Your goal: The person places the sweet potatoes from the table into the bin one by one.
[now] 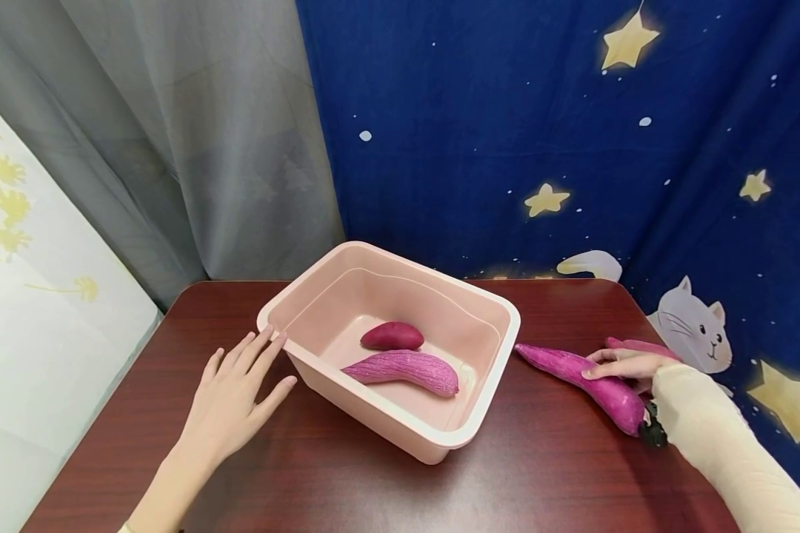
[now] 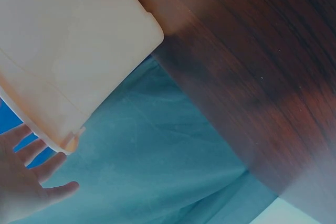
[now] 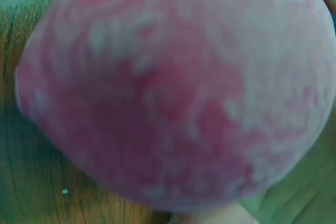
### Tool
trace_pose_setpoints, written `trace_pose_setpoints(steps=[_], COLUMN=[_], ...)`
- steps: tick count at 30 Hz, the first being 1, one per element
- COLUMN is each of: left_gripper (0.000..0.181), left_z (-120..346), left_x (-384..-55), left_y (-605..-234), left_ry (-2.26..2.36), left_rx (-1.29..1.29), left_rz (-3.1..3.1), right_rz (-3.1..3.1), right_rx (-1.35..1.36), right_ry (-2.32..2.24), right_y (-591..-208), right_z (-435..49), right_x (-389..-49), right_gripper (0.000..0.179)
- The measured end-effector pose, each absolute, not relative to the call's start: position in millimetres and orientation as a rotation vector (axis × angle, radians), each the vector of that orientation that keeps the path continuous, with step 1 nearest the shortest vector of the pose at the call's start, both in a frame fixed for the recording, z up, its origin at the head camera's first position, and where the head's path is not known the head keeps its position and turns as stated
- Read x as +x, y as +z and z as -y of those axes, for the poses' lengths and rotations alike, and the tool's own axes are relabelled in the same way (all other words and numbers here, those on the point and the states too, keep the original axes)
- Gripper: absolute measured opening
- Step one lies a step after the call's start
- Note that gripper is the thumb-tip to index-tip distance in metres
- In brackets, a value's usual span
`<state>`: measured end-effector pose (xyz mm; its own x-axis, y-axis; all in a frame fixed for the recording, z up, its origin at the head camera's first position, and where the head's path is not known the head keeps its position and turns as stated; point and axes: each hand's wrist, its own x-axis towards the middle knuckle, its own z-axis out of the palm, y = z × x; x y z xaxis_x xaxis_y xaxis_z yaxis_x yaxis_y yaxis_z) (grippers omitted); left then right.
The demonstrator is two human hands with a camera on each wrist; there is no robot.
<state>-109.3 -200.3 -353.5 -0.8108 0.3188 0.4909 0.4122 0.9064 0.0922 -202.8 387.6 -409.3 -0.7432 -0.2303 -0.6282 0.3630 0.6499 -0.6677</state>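
A pale pink plastic tub stands on the table. Inside lie a dark red sweet potato and a longer, curved, light purple vegetable with a streaked skin. My left hand has its fingers spread, with the fingertips at the tub's left rim. To the right of the tub, my right hand grips a long purple eggplant with a dark green stem end. Past that hand a pink vegetable is partly hidden. A blurred, mottled pink surface fills most of the right wrist view.
The dark red-brown wooden table ends at a back edge behind the tub. Grey cloth and a blue curtain with stars hang behind it. A white printed cloth is at the left side.
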Motion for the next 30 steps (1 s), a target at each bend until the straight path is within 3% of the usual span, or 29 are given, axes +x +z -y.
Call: trace_pose_setpoints(steps=[30], left_gripper=[0.057], left_z=[199.6], left_x=[-108.7], left_y=[-354.0], left_ry=[-0.263], left_rx=[-0.516], left_rz=[2.593], right_rz=[-2.230], right_rx=[0.007], right_ry=[-1.035], right_y=[-411.5], right_z=[-380.2], right_x=[-198.4], right_gripper=[0.057])
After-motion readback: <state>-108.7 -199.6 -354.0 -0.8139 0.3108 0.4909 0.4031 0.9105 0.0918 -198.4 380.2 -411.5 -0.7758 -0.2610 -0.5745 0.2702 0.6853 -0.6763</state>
